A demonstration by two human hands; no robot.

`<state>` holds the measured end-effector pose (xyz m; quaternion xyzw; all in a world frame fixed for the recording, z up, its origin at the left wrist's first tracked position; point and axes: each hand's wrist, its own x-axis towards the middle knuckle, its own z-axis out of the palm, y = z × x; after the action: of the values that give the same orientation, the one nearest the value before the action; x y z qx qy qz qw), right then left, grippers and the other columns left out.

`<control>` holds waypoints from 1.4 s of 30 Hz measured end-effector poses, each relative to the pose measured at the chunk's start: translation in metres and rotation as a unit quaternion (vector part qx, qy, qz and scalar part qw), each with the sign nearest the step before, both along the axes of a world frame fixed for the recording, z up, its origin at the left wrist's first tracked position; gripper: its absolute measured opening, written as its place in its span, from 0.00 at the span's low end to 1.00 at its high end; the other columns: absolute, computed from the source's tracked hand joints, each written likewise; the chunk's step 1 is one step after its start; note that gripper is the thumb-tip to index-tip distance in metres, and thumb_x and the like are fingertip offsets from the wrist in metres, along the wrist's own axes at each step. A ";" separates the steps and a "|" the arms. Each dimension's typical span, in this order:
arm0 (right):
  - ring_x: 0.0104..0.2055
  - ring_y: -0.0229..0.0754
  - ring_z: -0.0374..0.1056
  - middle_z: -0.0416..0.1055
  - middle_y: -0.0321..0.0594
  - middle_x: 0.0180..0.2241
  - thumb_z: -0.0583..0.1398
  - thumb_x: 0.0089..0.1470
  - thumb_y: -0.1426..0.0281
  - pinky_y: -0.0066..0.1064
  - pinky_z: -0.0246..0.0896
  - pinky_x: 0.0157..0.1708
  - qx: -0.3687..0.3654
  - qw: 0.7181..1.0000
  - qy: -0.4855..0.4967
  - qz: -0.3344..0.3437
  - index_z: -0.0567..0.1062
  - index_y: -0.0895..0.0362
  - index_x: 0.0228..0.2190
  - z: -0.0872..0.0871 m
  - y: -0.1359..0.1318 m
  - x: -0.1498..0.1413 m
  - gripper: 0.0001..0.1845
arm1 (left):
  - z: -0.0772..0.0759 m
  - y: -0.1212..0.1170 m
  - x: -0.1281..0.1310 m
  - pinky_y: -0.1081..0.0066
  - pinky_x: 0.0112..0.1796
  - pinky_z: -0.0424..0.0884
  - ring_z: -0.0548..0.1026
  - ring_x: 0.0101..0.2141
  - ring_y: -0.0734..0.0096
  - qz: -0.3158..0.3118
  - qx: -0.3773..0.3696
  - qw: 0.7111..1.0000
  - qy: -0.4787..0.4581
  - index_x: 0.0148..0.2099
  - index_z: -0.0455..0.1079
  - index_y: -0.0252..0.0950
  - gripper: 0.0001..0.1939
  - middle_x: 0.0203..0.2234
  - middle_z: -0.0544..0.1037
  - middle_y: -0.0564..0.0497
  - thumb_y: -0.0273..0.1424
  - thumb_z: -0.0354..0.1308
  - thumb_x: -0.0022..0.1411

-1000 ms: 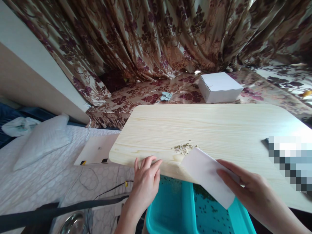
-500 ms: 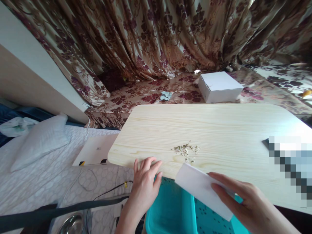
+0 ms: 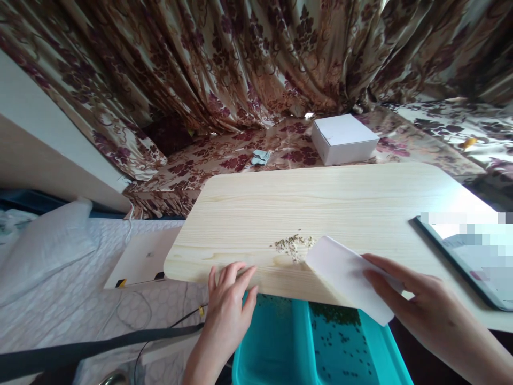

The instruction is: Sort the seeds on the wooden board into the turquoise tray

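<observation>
My right hand [image 3: 404, 289] grips a white card [image 3: 347, 272] between thumb and fingers, tilted over the front part of the pale wooden table [image 3: 340, 198]. The card's far end is beside a small scattered heap of green and whitish bits [image 3: 294, 246], perhaps seeds or dried pieces. My left hand [image 3: 230, 299] rests on the table's front edge, left of the heap, with its fingers spread and nothing in them. Below the edge stands a turquoise divided bin [image 3: 272, 342]; dark green bits [image 3: 336, 321] lie in its right compartment.
A tablet-like device [image 3: 460, 262] lies on the table's right side. Behind the table, a white box [image 3: 344, 140] and a small folded cloth [image 3: 260, 157] sit on a patterned ledge. To the left is a bed [image 3: 92, 272] with a pillow [image 3: 52, 246] and a pale flat panel [image 3: 140, 256].
My right hand has lifted the card away from the bin and further over the table, beside the heap. My left hand stays at the edge. The whole view has shifted slightly.
</observation>
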<state>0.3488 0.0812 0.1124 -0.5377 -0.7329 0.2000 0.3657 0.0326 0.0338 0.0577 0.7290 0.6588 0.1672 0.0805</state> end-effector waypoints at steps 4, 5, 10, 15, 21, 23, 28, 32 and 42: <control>0.14 0.41 0.73 0.84 0.38 0.28 0.58 0.60 0.62 0.25 0.69 0.14 0.032 0.999 -0.023 0.001 0.82 0.55 0.37 0.004 0.002 0.007 0.14 | -0.001 0.000 0.000 0.35 0.62 0.56 0.76 0.53 0.52 0.001 0.010 1.000 0.007 0.57 0.74 0.46 0.18 0.51 0.77 0.46 0.28 0.53 0.68; 0.17 0.42 0.76 0.84 0.38 0.29 0.58 0.61 0.62 0.25 0.70 0.15 0.046 0.998 -0.037 0.008 0.82 0.54 0.38 0.005 0.002 0.008 0.14 | -0.001 0.000 -0.001 0.36 0.62 0.57 0.76 0.53 0.52 0.002 0.011 1.000 0.007 0.57 0.74 0.46 0.18 0.51 0.77 0.46 0.28 0.53 0.68; 0.28 0.46 0.81 0.85 0.41 0.34 0.55 0.65 0.62 0.27 0.75 0.22 0.113 0.987 -0.105 0.033 0.82 0.54 0.40 0.010 0.003 0.007 0.17 | 0.000 0.001 0.000 0.36 0.63 0.56 0.76 0.53 0.53 0.002 0.013 1.000 0.004 0.57 0.74 0.45 0.18 0.51 0.77 0.46 0.28 0.53 0.68; 0.28 0.44 0.81 0.84 0.40 0.33 0.54 0.66 0.61 0.28 0.76 0.24 0.125 0.983 -0.124 0.044 0.82 0.52 0.41 0.014 0.004 0.006 0.17 | -0.001 0.001 0.000 0.34 0.63 0.54 0.75 0.53 0.52 0.000 0.008 1.000 0.000 0.57 0.73 0.44 0.18 0.52 0.77 0.45 0.28 0.52 0.69; 0.28 0.43 0.81 0.84 0.37 0.34 0.55 0.65 0.62 0.28 0.76 0.25 0.132 0.983 -0.114 0.056 0.82 0.50 0.40 0.020 0.005 0.004 0.15 | -0.002 0.000 -0.001 0.35 0.64 0.54 0.75 0.54 0.52 0.003 0.006 1.000 -0.003 0.58 0.73 0.45 0.18 0.52 0.76 0.45 0.29 0.53 0.69; 0.29 0.43 0.80 0.84 0.38 0.33 0.55 0.65 0.62 0.29 0.76 0.25 0.129 0.984 -0.112 0.049 0.83 0.50 0.40 0.021 0.007 0.002 0.16 | -0.001 0.000 -0.001 0.36 0.64 0.54 0.75 0.54 0.52 0.003 0.006 1.000 -0.003 0.57 0.73 0.45 0.18 0.52 0.76 0.45 0.28 0.53 0.69; 0.29 0.45 0.81 0.84 0.39 0.33 0.55 0.64 0.64 0.32 0.77 0.26 0.123 0.982 -0.122 0.069 0.84 0.50 0.38 0.025 0.009 0.000 0.16 | 0.001 0.000 0.000 0.36 0.64 0.54 0.75 0.54 0.52 0.003 0.003 1.000 -0.003 0.58 0.73 0.44 0.18 0.52 0.76 0.45 0.28 0.53 0.69; 0.30 0.46 0.81 0.85 0.39 0.33 0.55 0.64 0.65 0.32 0.77 0.25 0.149 0.978 -0.125 0.078 0.84 0.49 0.36 0.030 0.008 0.000 0.16 | 0.002 -0.001 0.001 0.36 0.64 0.54 0.75 0.54 0.53 0.003 0.003 1.000 -0.002 0.58 0.73 0.44 0.18 0.52 0.77 0.45 0.28 0.53 0.69; 0.35 0.45 0.80 0.84 0.42 0.36 0.56 0.64 0.67 0.33 0.78 0.32 0.143 0.973 -0.136 0.122 0.83 0.53 0.38 0.023 0.014 0.005 0.14 | 0.002 0.000 0.001 0.39 0.63 0.56 0.75 0.53 0.53 0.002 0.012 1.000 0.007 0.57 0.74 0.44 0.17 0.51 0.77 0.45 0.29 0.54 0.69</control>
<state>0.3542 0.0957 0.1355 -0.4080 -0.8570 0.0614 0.3088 0.0336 0.0334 0.0599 0.7294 0.6591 0.1703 0.0674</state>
